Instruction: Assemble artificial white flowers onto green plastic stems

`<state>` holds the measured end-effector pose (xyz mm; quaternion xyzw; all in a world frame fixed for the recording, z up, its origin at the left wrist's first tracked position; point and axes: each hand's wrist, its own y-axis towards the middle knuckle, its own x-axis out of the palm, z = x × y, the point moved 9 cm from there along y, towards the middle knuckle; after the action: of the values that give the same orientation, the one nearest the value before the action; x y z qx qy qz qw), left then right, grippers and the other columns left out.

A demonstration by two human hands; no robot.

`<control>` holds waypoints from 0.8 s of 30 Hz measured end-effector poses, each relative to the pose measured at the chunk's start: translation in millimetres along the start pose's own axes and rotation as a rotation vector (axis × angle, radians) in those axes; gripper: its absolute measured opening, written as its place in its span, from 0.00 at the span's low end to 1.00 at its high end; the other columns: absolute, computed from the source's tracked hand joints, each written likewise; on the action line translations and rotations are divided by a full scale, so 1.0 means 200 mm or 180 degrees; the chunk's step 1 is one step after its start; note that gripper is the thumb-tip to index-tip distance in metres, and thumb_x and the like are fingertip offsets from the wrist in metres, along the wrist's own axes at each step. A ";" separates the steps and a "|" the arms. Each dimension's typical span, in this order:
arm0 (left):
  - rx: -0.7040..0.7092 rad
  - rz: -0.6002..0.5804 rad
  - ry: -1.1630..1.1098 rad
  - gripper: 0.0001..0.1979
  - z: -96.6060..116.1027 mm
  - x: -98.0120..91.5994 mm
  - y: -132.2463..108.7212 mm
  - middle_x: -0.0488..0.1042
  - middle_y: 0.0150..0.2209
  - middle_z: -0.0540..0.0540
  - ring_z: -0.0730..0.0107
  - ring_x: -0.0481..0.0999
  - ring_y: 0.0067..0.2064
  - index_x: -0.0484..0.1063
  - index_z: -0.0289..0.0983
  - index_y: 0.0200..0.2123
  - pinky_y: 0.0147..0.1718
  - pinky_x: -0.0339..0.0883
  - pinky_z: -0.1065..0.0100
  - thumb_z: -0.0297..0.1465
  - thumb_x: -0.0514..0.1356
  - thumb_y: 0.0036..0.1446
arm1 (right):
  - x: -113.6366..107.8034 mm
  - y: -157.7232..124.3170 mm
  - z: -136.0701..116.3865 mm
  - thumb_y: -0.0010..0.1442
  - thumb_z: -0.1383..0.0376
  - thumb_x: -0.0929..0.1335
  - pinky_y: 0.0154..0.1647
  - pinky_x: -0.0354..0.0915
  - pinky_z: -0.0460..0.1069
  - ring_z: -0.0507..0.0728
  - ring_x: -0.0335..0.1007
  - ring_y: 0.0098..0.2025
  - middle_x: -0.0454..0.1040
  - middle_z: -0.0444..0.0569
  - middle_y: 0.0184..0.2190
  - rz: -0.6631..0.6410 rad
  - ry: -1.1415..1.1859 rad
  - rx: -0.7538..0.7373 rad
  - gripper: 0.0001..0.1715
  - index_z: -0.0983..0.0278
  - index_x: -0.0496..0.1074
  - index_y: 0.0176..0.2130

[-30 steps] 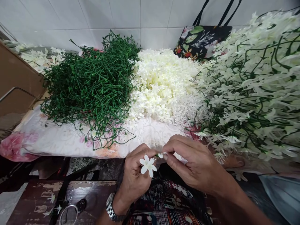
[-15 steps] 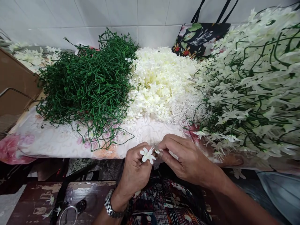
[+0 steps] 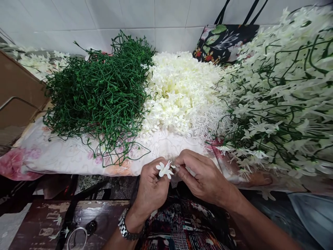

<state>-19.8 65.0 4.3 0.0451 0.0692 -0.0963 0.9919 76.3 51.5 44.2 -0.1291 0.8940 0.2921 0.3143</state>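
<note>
The person's left hand, a metal wristwatch on its wrist, is curled closed at the near edge of the table, pinching a small white five-petalled artificial flower between thumb and fingers so that the petals stand up above the knuckles. The right hand is drawn in tight against it from the other side, its fingertips closed on a tiny white piece just beside the flower; whether that piece is a second blossom or a stem end I cannot tell, it is too small. The two hands touch or nearly touch at the fingertips, over the person's dark patterned lap. On the table, which is covered by a pale floral cloth, a tangled heap of thin green plastic stems lies to the left, a mound of loose cream-white flower heads sits beside it in the middle, touching it, and a large bundle of finished sprays, white blossoms on green stems, spreads across the right. Behind these, a black flower-printed bag with dark straps leans against the white tiled wall, and a brown cardboard box stands at the far left.
</note>
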 end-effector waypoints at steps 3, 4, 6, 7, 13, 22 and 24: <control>-0.0125 -0.0021 -0.0088 0.13 -0.03 0.00 -0.01 0.55 0.19 0.53 0.76 0.56 0.22 0.59 0.36 0.17 0.20 0.53 0.74 0.28 0.54 0.53 | -0.01 -0.01 0.02 0.61 0.72 0.61 0.26 0.60 0.45 0.50 0.63 0.27 0.67 0.45 0.24 0.0041 0.0205 0.0083 0.07 0.65 0.66 0.33; -0.0160 -0.0028 -0.0120 0.13 -0.04 0.00 -0.01 0.55 0.19 0.53 0.76 0.56 0.23 0.60 0.35 0.17 0.21 0.53 0.74 0.29 0.55 0.53 | -0.01 -0.01 0.03 0.61 0.71 0.61 0.27 0.61 0.45 0.50 0.64 0.28 0.68 0.45 0.25 0.0028 0.0279 0.0144 0.07 0.65 0.67 0.34; -0.0166 -0.0029 -0.0153 0.13 -0.04 -0.01 -0.02 0.55 0.19 0.53 0.76 0.57 0.22 0.63 0.35 0.17 0.21 0.54 0.74 0.30 0.56 0.53 | -0.02 -0.03 0.04 0.61 0.70 0.62 0.29 0.62 0.45 0.50 0.66 0.29 0.70 0.46 0.27 -0.0041 0.0416 0.0272 0.05 0.65 0.68 0.36; -0.0131 -0.0035 -0.0146 0.13 -0.04 -0.01 -0.02 0.56 0.19 0.53 0.76 0.57 0.22 0.63 0.35 0.17 0.21 0.54 0.74 0.30 0.56 0.53 | -0.03 -0.03 0.05 0.60 0.69 0.63 0.30 0.63 0.45 0.50 0.66 0.30 0.71 0.46 0.29 -0.0083 0.0480 0.0326 0.05 0.65 0.68 0.37; 0.0148 -0.0084 0.0042 0.13 0.01 0.00 -0.03 0.58 0.19 0.53 0.76 0.59 0.22 0.67 0.34 0.17 0.21 0.53 0.74 0.27 0.56 0.53 | -0.12 -0.06 0.04 0.57 0.67 0.66 0.31 0.63 0.47 0.51 0.66 0.31 0.70 0.46 0.30 0.0121 0.0485 0.0353 0.06 0.65 0.69 0.38; 0.0432 -0.0094 0.0339 0.13 0.06 0.02 -0.03 0.57 0.19 0.53 0.76 0.58 0.22 0.64 0.35 0.17 0.20 0.52 0.73 0.24 0.53 0.53 | -0.08 -0.02 -0.01 0.58 0.73 0.62 0.28 0.62 0.46 0.51 0.65 0.28 0.69 0.47 0.25 0.0056 0.0007 0.0114 0.09 0.65 0.69 0.30; 0.0480 -0.0081 0.0426 0.13 0.05 0.02 -0.04 0.56 0.19 0.54 0.77 0.57 0.21 0.61 0.36 0.17 0.20 0.51 0.74 0.23 0.53 0.52 | -0.06 -0.03 0.01 0.59 0.73 0.61 0.28 0.62 0.46 0.51 0.64 0.28 0.68 0.46 0.25 0.0025 0.0045 0.0165 0.09 0.64 0.67 0.30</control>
<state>-15.9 56.2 13.8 0.1251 0.1285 -0.1106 0.9775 88.6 48.4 48.7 -0.1195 0.9039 0.2692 0.3100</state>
